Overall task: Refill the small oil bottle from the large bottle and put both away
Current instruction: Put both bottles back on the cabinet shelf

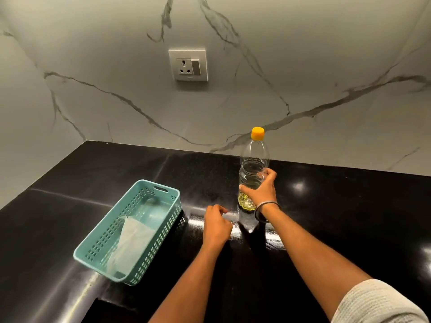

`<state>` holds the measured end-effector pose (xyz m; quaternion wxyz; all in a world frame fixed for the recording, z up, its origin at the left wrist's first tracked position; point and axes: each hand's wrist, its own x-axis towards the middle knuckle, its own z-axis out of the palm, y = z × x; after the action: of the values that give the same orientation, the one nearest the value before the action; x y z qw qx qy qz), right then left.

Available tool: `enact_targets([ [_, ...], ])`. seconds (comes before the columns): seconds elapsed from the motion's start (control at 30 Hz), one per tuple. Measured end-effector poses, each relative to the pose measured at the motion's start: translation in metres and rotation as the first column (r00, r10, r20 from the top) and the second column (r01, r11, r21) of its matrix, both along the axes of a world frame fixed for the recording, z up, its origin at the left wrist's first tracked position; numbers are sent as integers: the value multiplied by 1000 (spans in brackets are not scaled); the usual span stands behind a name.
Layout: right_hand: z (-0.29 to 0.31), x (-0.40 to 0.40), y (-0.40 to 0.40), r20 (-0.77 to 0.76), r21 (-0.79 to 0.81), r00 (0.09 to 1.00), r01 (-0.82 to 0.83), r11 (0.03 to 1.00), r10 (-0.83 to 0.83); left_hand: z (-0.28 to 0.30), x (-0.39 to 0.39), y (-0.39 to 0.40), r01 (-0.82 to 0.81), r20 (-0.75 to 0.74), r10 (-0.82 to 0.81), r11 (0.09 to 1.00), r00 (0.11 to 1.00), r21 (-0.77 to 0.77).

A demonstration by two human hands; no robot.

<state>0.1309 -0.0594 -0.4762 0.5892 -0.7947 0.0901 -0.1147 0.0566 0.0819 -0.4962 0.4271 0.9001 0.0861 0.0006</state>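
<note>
A tall clear plastic bottle [253,159] with a yellow cap stands upright on the black counter [349,217], with a little yellow oil near its bottom. My right hand [261,190] is wrapped around the bottle's lower half, and a bangle sits on that wrist. My left hand [215,223] rests just left of the bottle's base, fingers loosely curled and holding nothing. No small oil bottle is in sight.
A teal perforated plastic basket [163,194] lies on the counter to the left, with a folded white cloth or paper [130,243] inside. Behind stands a marble-patterned wall with a socket and switch [188,65]. The counter's front edge is near me.
</note>
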Motion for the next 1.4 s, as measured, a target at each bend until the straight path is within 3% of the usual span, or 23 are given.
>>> enact_targets([
  [0.1, 14, -12, -5, 61, 9, 998, -8, 1000, 7, 10, 0, 1, -18, 24, 18, 1000, 1000, -9],
  [0.33, 72, -42, -22, 244, -61, 962, -107, 992, 119, 59, -2, -24, -83, 237, 88, 996, 968, -29],
  [0.6, 191, -106, -56, 530, -220, 823, -102, 970, 206, 159, -29, -64, -52, 569, 98, 994, 817, -97],
  [0.8, 292, -159, -85, 646, -192, 742, -67, 979, 178, 243, -55, -91, -40, 721, 133, 989, 680, -144],
  [0.9, 340, -176, -96, 679, -187, 714, -54, 981, 169, 293, -77, -105, 80, 737, 192, 945, 648, -318],
  [0.97, 371, -186, -101, 695, -180, 703, -36, 983, 153, 331, -96, -117, 234, 716, 196, 859, 670, -455],
  [1.1, 433, -197, -102, 730, -158, 671, -15, 987, 127, 399, -113, -135, 296, 681, 287, 739, 674, -605],
  [1.17, 462, -197, -101, 748, -122, 656, -17, 992, 104, 423, -114, -137, 306, 666, 302, 709, 682, -635],
  [1.4, 539, -167, -96, 730, -140, 674, -18, 990, 115, 492, -88, -131, 346, 699, 235, 736, 676, -582],
])
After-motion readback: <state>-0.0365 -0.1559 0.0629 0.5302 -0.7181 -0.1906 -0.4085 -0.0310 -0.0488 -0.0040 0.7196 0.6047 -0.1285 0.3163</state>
